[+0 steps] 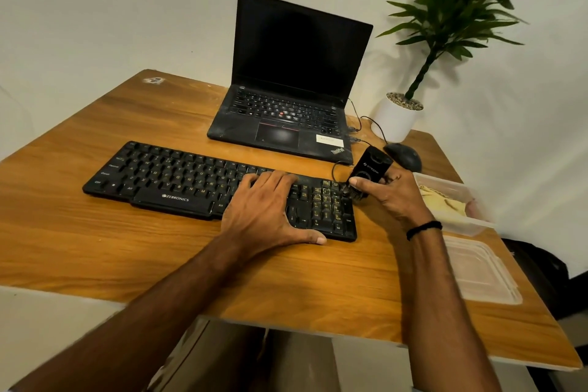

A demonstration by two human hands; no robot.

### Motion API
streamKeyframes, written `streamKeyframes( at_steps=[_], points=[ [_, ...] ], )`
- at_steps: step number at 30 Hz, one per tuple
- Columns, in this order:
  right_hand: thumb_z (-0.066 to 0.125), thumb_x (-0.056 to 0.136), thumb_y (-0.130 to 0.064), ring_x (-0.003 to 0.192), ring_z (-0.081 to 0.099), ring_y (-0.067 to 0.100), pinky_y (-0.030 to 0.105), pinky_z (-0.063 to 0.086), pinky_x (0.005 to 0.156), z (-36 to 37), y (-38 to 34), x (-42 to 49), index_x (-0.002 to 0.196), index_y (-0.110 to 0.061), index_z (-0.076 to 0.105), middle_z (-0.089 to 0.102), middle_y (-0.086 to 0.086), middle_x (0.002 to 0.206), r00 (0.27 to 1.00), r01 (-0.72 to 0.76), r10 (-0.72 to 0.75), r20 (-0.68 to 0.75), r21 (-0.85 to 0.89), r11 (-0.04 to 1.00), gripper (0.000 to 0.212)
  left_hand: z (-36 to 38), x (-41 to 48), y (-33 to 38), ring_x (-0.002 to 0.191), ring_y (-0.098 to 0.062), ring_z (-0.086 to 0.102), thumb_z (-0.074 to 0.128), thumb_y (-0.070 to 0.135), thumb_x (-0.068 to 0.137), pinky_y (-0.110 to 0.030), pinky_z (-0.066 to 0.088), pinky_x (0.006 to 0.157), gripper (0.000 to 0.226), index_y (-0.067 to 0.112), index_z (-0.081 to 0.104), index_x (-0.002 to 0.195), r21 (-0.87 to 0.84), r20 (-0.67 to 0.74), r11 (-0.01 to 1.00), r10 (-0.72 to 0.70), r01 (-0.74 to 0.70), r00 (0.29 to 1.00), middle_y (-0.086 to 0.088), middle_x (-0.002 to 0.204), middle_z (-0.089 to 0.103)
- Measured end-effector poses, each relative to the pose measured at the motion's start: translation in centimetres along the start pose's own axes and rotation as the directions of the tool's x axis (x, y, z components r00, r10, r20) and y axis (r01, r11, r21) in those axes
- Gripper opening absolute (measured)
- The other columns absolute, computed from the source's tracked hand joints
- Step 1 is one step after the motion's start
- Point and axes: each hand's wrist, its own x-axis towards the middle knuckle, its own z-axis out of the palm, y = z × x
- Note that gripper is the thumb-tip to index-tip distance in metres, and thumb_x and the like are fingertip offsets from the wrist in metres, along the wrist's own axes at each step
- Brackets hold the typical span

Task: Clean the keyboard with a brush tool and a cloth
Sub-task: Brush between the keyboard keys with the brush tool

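Two bare hands work over a black keyboard (191, 181) that lies across a wooden worktop (95, 248). The left hand (264, 210) lies flat and spread on the right-hand part of the keyboard, palm down, fingers stretched over the keys and the thumb reaching along the keyboard's near edge; it grips nothing. The right hand (394, 197) is closed around a small black brush tool (370, 170), thumb on the near face and fingers wrapped behind. The tool is tilted, its top leaning away and to the right, and its dark bristles point down at the far right corner of the keyboard, by the number pad; whether the bristles touch the keys cannot be told. A black band sits on the right wrist.

Just behind the keyboard stands an open black laptop (286, 99) with a dark screen. A black mouse (404, 154) lies to the right of the laptop, near the tool, with thin cables running beside it. A white pot with a green plant (397, 118) stands at the far right corner of the worktop.

At the right edge of the worktop sits a clear plastic container (471, 219) with a yellowish cloth (445, 202) lying inside it. The container's clear lid (480, 274) lies flat on the worktop just nearer the camera.
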Motion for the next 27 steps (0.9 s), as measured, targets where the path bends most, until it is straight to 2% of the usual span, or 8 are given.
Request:
streamKeyframes(
  at_steps=[4, 8, 14, 18, 21, 23, 27],
  points=[
    [0.082, 0.077, -0.025, 0.089, 0.069, 0.003, 0.011, 0.051, 0.066, 0.39, -0.08, -0.21, 0.107, -0.012, 0.071, 0.074, -0.002, 0.099, 1.000, -0.002, 0.003, -0.007, 0.030, 1.000, 0.035, -0.08, -0.04, 0.07, 0.130, -0.015, 0.047, 0.031, 0.111, 0.057, -0.040, 0.029, 0.116, 0.125, 0.023, 0.043, 0.146, -0.002, -0.004, 1.000, -0.004, 0.004, 1.000, 0.005, 0.143, 0.051],
    [0.083, 0.076, -0.027, 0.095, 0.069, 0.008, 0.016, 0.052, 0.070, 0.44, -0.05, -0.11, 0.110, -0.013, 0.070, 0.074, -0.002, 0.102, 1.000, -0.018, 0.018, -0.005, 0.023, 1.000, 0.038, -0.01, -0.03, 0.04, 0.129, -0.015, 0.047, 0.029, 0.111, 0.057, -0.040, 0.029, 0.116, 0.125, 0.024, 0.043, 0.145, -0.001, 0.000, 1.000, -0.004, 0.004, 1.000, 0.005, 0.142, 0.051],
    [0.081, 0.079, -0.025, 0.092, 0.069, 0.006, 0.013, 0.052, 0.067, 0.57, -0.25, -0.18, 0.105, -0.016, 0.070, 0.074, -0.003, 0.099, 1.000, -0.017, 0.017, -0.015, 0.032, 0.999, 0.030, 0.00, -0.02, -0.04, 0.129, -0.015, 0.048, 0.030, 0.111, 0.057, -0.040, 0.029, 0.117, 0.124, 0.024, 0.043, 0.144, -0.012, -0.012, 1.000, -0.001, 0.001, 1.000, 0.005, 0.141, 0.052],
    [0.082, 0.077, -0.029, 0.094, 0.069, 0.004, 0.019, 0.052, 0.076, 0.52, -0.24, -0.15, 0.104, -0.021, 0.071, 0.074, -0.005, 0.100, 1.000, -0.027, 0.027, -0.013, 0.021, 0.999, 0.031, 0.04, -0.09, 0.06, 0.129, -0.015, 0.048, 0.031, 0.111, 0.057, -0.040, 0.028, 0.117, 0.124, 0.024, 0.042, 0.144, -0.008, -0.011, 1.000, -0.002, 0.002, 1.000, 0.005, 0.141, 0.052],
    [0.083, 0.076, -0.029, 0.087, 0.068, 0.000, 0.017, 0.050, 0.072, 0.55, -0.44, -0.04, 0.101, -0.022, 0.071, 0.074, -0.007, 0.095, 1.000, -0.019, 0.019, -0.019, 0.014, 1.000, 0.029, -0.05, -0.04, 0.12, 0.129, -0.014, 0.048, 0.030, 0.111, 0.057, -0.040, 0.028, 0.117, 0.124, 0.024, 0.043, 0.144, -0.009, -0.010, 1.000, -0.010, 0.010, 1.000, 0.006, 0.140, 0.052],
    [0.084, 0.075, -0.030, 0.083, 0.069, 0.003, 0.020, 0.051, 0.070, 0.65, -0.40, 0.05, 0.095, -0.022, 0.072, 0.073, -0.007, 0.089, 0.999, -0.002, 0.002, -0.032, -0.012, 1.000, 0.025, -0.09, -0.02, 0.13, 0.130, -0.014, 0.047, 0.030, 0.112, 0.056, -0.041, 0.028, 0.118, 0.125, 0.024, 0.043, 0.144, -0.007, -0.009, 1.000, -0.012, 0.012, 1.000, 0.006, 0.141, 0.052],
    [0.084, 0.074, -0.034, 0.091, 0.070, 0.011, 0.030, 0.057, 0.080, 0.75, 0.10, 0.19, 0.099, -0.022, 0.072, 0.075, -0.004, 0.094, 0.999, -0.014, 0.012, -0.051, -0.025, 1.000, 0.030, -0.11, -0.16, 0.17, 0.129, -0.014, 0.048, 0.031, 0.112, 0.056, -0.041, 0.028, 0.117, 0.124, 0.025, 0.043, 0.144, -0.018, -0.011, 1.000, -0.011, 0.011, 1.000, 0.006, 0.141, 0.052]
  ],
)
